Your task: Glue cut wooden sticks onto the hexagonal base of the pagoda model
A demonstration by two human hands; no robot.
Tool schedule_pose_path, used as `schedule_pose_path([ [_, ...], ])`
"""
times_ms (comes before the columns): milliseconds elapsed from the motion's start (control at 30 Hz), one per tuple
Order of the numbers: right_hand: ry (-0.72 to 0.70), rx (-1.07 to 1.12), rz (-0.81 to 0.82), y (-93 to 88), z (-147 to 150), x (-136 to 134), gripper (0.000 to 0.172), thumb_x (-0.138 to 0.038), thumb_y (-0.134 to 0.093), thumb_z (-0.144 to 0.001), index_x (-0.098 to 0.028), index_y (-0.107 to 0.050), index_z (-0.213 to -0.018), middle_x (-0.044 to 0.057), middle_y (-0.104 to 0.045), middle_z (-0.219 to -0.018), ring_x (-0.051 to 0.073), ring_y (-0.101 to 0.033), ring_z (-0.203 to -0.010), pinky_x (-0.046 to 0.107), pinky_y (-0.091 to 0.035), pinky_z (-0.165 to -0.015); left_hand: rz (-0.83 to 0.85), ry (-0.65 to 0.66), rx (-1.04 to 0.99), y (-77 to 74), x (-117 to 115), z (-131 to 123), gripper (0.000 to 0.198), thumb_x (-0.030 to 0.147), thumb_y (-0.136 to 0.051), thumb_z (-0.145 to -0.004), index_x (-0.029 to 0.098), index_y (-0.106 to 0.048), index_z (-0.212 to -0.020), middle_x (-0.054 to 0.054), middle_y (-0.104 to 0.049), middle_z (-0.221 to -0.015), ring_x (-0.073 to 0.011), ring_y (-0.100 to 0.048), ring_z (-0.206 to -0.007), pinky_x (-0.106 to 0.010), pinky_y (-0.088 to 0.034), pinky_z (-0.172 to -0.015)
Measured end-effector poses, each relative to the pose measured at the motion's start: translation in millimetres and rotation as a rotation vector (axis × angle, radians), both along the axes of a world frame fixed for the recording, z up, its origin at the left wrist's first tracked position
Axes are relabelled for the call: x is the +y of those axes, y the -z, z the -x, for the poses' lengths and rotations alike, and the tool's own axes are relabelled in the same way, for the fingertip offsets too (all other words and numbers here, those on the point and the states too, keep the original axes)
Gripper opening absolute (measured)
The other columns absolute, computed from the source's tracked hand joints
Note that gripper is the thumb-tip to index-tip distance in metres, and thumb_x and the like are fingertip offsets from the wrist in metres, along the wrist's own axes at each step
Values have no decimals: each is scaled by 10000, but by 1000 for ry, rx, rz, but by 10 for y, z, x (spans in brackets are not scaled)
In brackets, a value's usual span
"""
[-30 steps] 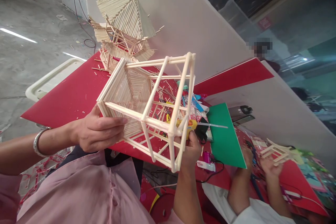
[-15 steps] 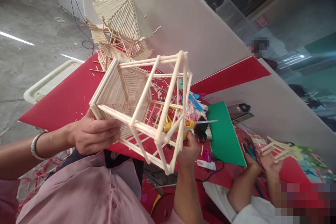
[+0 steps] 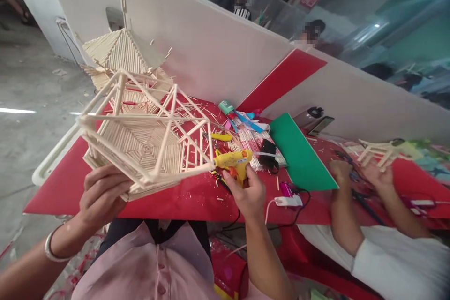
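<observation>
A wooden stick frame [image 3: 168,136] with a base of concentric sticks is tilted over the red table [image 3: 66,183], its open lattice facing up. My left hand [image 3: 103,192] grips the lower left edge of that base. In my right hand [image 3: 249,192] is a yellow glue gun [image 3: 234,161], its nozzle at the frame's right corner; whether they touch cannot be told. A clear glue stick juts from the gun's back.
Behind the frame stands a stick pagoda [image 3: 119,51]. To the right are a green board [image 3: 298,154], a black adapter [image 3: 267,154], a white power strip [image 3: 288,201] and a co-worker's hands [image 3: 379,176]. A white partition [image 3: 211,51] runs along the back.
The frame has turned and tipped, so its lattice now faces up and its base shows more fully. The glue gun has come out from behind it to its right corner. The view has shifted.
</observation>
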State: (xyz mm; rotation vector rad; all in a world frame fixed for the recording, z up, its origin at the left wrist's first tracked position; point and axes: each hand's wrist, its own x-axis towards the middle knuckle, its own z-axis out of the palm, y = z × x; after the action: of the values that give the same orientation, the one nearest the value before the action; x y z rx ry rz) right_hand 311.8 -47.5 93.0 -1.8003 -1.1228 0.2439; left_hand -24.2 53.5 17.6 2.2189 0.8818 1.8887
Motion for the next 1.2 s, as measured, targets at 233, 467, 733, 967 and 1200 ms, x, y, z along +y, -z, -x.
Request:
schedule_pose_path([
  [233, -26, -47, -95, -62, -69, -41, 345, -512, -731, -765, -196, -649, -876, -10, -643, -688, 127, -562, -573, 234, -473, -529, -212, -40, 39, -278, 151, -303, 226, 87, -784, -674, 216, -665, -817, -26, -728, -806, -260, -702, -859, -439, -583, -749],
  [467, -20, -182, -185, -125, -132, -86, 301, -477, -738, -773, -210, -624, -852, -2, -633, -690, 123, -547, -548, 234, -460, -505, -91, -8, -21, -341, 99, -448, 235, 163, -827, -715, 238, -657, -858, -16, -701, -789, -243, -691, -858, -436, -558, -798],
  [733, -41, -271, -274, -216, -48, -19, 248, -422, -721, -814, -213, -587, -825, -12, -615, -687, 106, -545, -540, 215, -462, -485, 68, 30, -117, -392, 73, -533, 120, 180, -775, -781, 231, -673, -818, -10, -707, -820, -222, -678, -906, -424, -545, -864],
  [967, -57, -487, -435, -235, 66, 90, 218, -326, -741, -820, -214, -558, -851, -13, -584, -712, 112, -532, -566, 234, -467, -518, 236, 35, -195, -368, 41, -517, 96, 204, -780, -789, 211, -687, -814, -27, -705, -874, -213, -661, -970, -437, -527, -948],
  [1200, -52, -560, -447, -324, 35, 101, 239, -330, -734, -829, -217, -524, -842, -23, -566, -696, 109, -528, -552, 232, -447, -517, 163, 50, -165, -368, 29, -476, 114, 148, -771, -779, 212, -680, -802, -18, -694, -849, -212, -658, -962, -426, -532, -929],
])
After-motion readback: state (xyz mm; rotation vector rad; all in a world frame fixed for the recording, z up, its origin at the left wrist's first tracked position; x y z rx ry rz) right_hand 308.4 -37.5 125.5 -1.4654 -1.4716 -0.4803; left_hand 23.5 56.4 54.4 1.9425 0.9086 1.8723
